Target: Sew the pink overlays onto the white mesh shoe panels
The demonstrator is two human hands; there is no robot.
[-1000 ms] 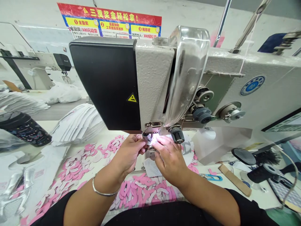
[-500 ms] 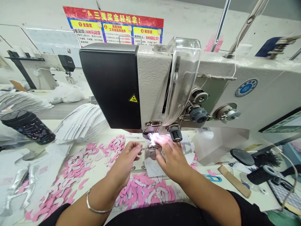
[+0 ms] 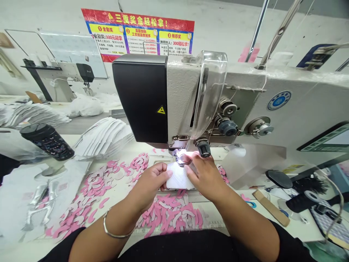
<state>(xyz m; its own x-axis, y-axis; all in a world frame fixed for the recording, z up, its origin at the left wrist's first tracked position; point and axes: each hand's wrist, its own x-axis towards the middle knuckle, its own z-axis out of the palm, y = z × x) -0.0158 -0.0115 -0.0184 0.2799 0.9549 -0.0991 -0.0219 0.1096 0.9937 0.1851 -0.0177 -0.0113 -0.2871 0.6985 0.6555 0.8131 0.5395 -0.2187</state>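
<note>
A white mesh fabric piece (image 3: pixel 178 177) lies under the lit needle area of the grey sewing machine (image 3: pixel 185 98). My left hand (image 3: pixel 149 183) pinches the piece's left edge with curled fingers. My right hand (image 3: pixel 204 174) grips its right side, with fingertips up by the presser foot (image 3: pixel 180 157). A silver bangle sits on my left wrist.
Pink and white cut shapes (image 3: pixel 169 214) lie scattered over the table. A fanned stack of white pieces (image 3: pixel 105 136) and a black bottle (image 3: pixel 47 141) sit at the left. Blue snips (image 3: pixel 252 204), a tan strip and black tools lie at the right. A second sewing machine stands at the far left.
My left hand came down from the needle and took the fabric's left edge. The white piece now sits between both hands. The camera shifted slightly.
</note>
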